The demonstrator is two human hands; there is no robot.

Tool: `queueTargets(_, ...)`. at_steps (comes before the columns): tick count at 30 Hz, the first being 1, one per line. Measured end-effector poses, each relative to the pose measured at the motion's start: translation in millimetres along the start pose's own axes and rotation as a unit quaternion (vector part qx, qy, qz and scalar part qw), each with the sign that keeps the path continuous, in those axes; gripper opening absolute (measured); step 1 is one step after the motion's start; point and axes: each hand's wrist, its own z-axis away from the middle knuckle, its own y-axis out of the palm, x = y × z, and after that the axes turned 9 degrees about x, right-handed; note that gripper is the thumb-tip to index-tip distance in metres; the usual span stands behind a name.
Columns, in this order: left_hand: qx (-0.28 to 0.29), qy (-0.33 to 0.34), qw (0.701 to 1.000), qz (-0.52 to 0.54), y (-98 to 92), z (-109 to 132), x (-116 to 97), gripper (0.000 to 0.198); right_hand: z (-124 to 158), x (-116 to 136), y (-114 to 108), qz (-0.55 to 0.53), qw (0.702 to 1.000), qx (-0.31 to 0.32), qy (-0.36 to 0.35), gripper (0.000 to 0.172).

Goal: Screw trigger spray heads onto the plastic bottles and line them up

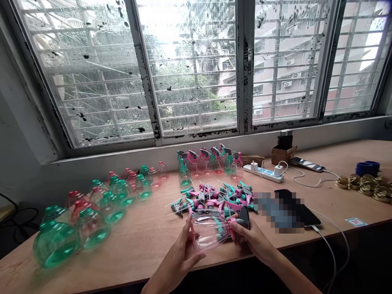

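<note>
A clear pink plastic bottle (208, 233) lies sideways in the air above the table's front edge. My left hand (181, 254) is closed round its base end, with the thumb below. At the neck end, my right hand (248, 237) grips the pink collar of a grey-and-pink trigger spray head (244, 217). The spray head sits at the bottle's mouth; whether it is fully seated I cannot tell. Just behind the bottle lies a loose pile of pink, green and grey spray heads (214, 195) with thin dip tubes.
Several open green bottles (58, 245) and pink bottles (82, 206) stand at left. Bottles with spray heads (194, 163) line the window wall. To the right are a power strip (266, 173), phones with cables (308, 164), a cardboard box (283, 154) and gold-coloured pieces (372, 187).
</note>
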Motion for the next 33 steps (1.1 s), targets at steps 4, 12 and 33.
queueTargets(4,-0.002,0.003,1.000,-0.016,0.4,-0.3,1.5,0.097,0.3,-0.7,-0.7,0.002,1.000,0.005,-0.002,0.038)
queueTargets(12,-0.008,-0.009,1.000,-0.011,-1.6,1.9,-10.4,0.096,0.8,0.2,0.9,-0.006,1.000,-0.007,0.001,0.043)
queueTargets(33,0.008,-0.011,1.000,-0.009,-1.9,2.2,-7.3,0.097,0.6,-0.1,0.8,-0.003,1.000,-0.001,0.005,0.041)
